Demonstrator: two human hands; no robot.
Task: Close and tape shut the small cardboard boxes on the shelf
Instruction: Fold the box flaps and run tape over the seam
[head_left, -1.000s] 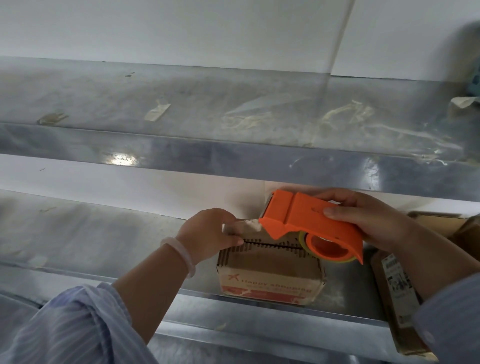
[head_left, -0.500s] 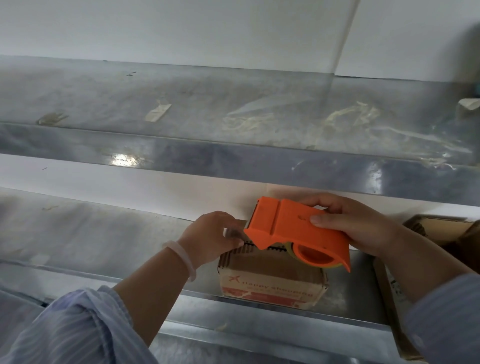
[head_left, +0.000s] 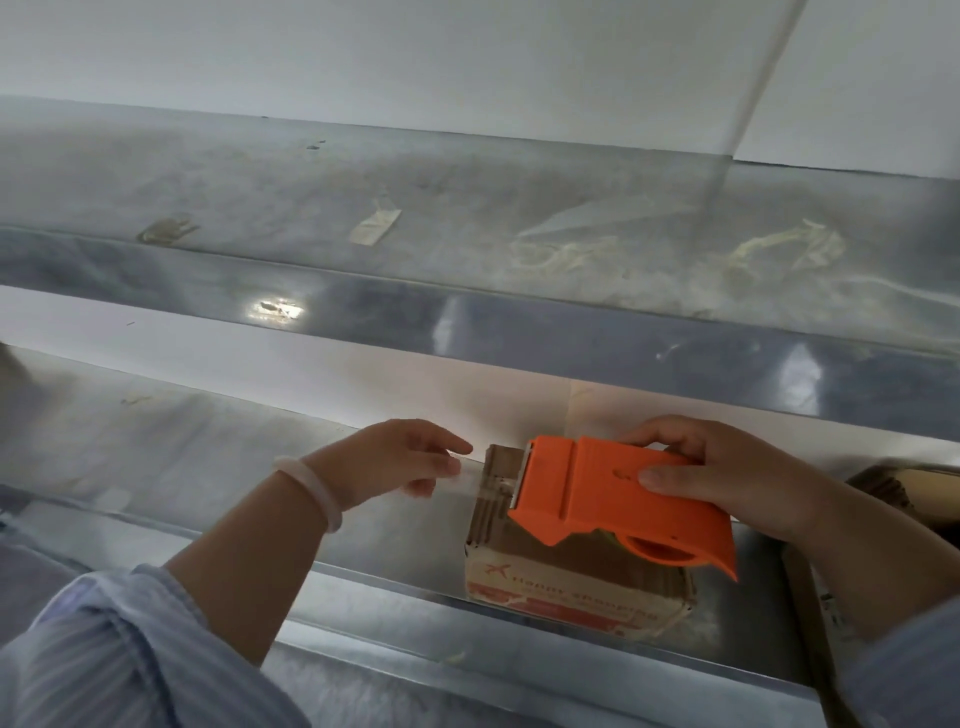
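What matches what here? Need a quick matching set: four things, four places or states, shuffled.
Things
1. tape dispenser
2. cardboard box
3. tape strip
4. bracelet

Places or states
A. on the wrist of the left hand
B. stands on the lower shelf
C. orange, gripped by the right hand
D. clear, stretched from the left hand towards the tape dispenser

Pairs: 1-C, 2-B, 3-D, 4-A
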